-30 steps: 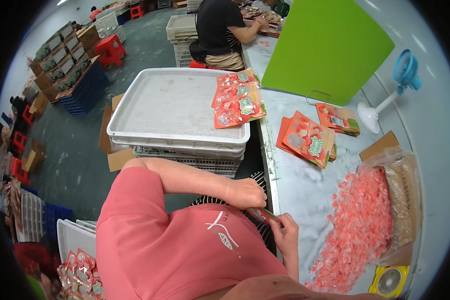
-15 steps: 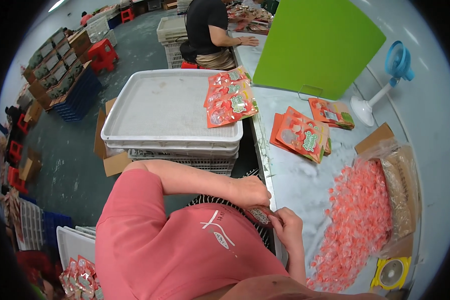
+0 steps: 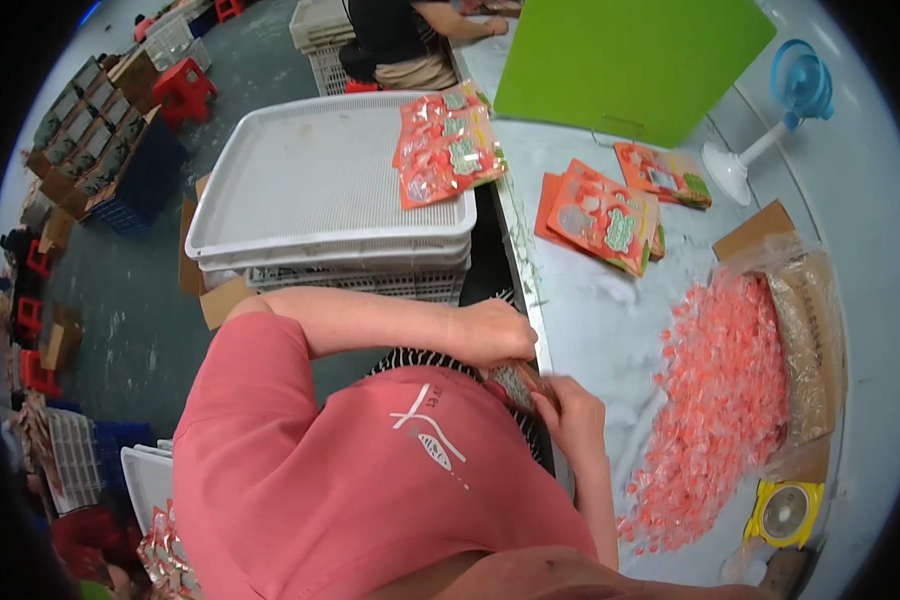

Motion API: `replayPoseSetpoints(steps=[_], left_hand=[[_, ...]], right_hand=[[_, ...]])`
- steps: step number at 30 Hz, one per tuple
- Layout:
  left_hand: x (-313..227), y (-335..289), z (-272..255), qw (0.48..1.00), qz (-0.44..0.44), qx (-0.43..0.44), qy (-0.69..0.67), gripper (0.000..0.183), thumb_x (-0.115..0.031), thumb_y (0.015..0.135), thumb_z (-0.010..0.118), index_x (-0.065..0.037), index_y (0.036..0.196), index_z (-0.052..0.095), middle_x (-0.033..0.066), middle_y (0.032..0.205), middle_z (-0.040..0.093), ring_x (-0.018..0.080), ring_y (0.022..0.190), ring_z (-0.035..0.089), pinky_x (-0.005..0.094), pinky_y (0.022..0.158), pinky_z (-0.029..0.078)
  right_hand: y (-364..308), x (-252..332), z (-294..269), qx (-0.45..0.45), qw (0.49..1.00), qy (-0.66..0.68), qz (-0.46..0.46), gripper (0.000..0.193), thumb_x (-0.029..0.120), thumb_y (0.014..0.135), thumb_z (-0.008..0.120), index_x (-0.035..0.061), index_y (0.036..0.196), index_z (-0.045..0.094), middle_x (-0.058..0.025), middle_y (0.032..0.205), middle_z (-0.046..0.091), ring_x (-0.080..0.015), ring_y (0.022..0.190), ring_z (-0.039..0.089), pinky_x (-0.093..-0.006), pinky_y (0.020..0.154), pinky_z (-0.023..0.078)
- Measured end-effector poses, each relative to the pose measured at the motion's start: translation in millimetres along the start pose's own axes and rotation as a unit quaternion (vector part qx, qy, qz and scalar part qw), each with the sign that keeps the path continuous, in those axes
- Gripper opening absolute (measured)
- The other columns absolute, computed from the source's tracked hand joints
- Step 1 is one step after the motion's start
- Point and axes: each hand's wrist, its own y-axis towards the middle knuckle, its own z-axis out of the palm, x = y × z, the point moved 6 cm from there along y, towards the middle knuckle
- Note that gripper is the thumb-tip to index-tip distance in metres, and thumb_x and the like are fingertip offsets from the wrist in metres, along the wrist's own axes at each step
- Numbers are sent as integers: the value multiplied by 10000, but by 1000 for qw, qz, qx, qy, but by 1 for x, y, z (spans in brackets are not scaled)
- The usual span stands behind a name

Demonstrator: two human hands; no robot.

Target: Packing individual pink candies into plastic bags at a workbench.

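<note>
At the table's near edge, my left hand (image 3: 495, 333) is closed, knuckles up, at the upper end of a small printed pouch (image 3: 516, 388) held close to my body. My right hand (image 3: 574, 412) pinches the lower right edge of the same pouch between thumb and fingers. Most of the pouch is hidden by my hands and shirt. To the right of my hands, a large heap of small, clear-wrapped pink candies (image 3: 715, 400) spreads over the white table (image 3: 595, 320). Beyond my hands lies a stack of orange-red pouches (image 3: 595, 215), with another stack of pouches (image 3: 660, 172) behind it.
Left of the table, stacked white trays (image 3: 310, 180) carry several orange pouches (image 3: 452, 150). A green board (image 3: 620, 65), a blue-white fan (image 3: 800, 85), an opened carton (image 3: 810, 345) and a yellow-framed round device (image 3: 785, 514) stand on the table. Another person (image 3: 395, 40) sits at the far end.
The view has shifted, so trays and table appear higher. My hands stay on the pouch, which now shows a greyish face and a brownish edge between them.
</note>
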Motion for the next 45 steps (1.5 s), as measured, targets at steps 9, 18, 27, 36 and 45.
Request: replayPoseSetpoints(steps=[9,18,27,36,45], left_hand=[[16,-5,-3,983,-18,-72,-167,108,-131,797,694,-39,853,682,102,839,635,316,807,640,406,666,510],[24,-20,-5,875,-172,-5,-453,101,-81,905,666,8,866,695,63,772,631,118,678,644,246,564,497],[64,-31,30,773,-229,-110,-582,376,-116,978,556,-54,1349,546,44,1250,619,121,1130,571,255,805,526],[97,-23,60,779,-301,-165,-524,197,-198,1013,556,-33,979,658,-4,762,656,66,618,603,191,589,494],[99,-27,60,910,-188,-157,-333,249,-96,976,552,-55,1204,644,14,1168,590,106,972,593,222,704,500]], right_hand=[[4,-12,3,-29,998,64,-5,175,107,844,705,4,779,579,-138,711,550,-306,612,556,-365,559,432],[8,-20,6,-34,991,133,0,225,117,876,687,-15,760,547,-131,670,496,-239,569,467,-341,546,395],[20,-46,17,23,886,410,214,183,167,930,661,-13,943,630,22,755,567,-42,680,474,-220,588,403],[9,-82,19,-74,954,241,160,156,152,949,638,-4,945,626,5,778,592,-53,729,504,-233,646,439],[-5,-78,34,-76,932,326,136,163,156,956,631,6,905,589,-1,760,554,-51,732,484,-226,651,427]])
